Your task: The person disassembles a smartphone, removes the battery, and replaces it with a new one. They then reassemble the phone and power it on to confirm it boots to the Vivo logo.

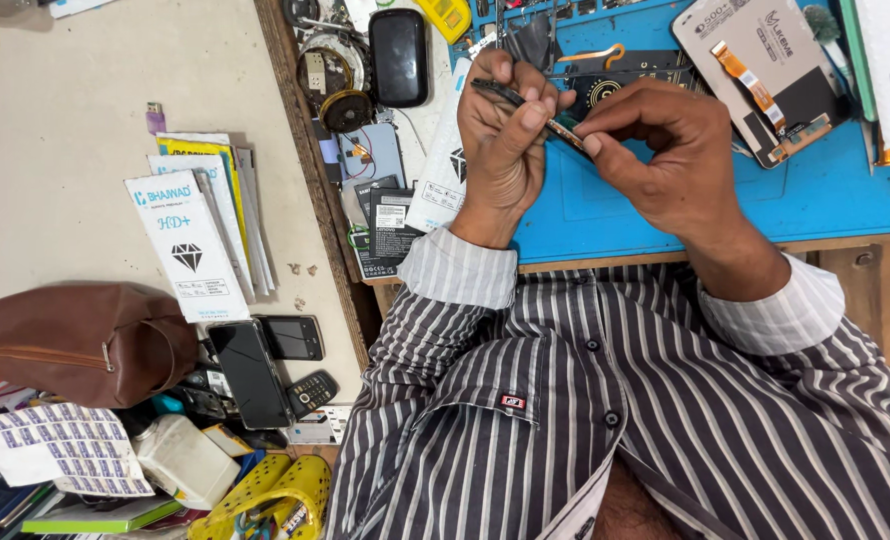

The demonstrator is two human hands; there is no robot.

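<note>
Above a blue work mat (815, 195), my left hand (500, 140) grips a thin dark phone part (500, 92) that lies edge-on between the thumb and fingers. My right hand (665, 150) pinches the near end of the same strip (563, 133) between thumb and forefinger. Both hands hover just above the mat, close together. My striped shirt sleeves (460, 268) rest at the wooden table edge. What the part is exactly stays unclear, since the fingers hide most of it.
A grey phone screen panel (755, 60) with an orange flex cable lies at the mat's far right. A black phone (398, 55), batteries and packets sit left of the mat. On the floor lie a brown pouch (75, 340), several old phones (265, 370) and white packets (190, 245).
</note>
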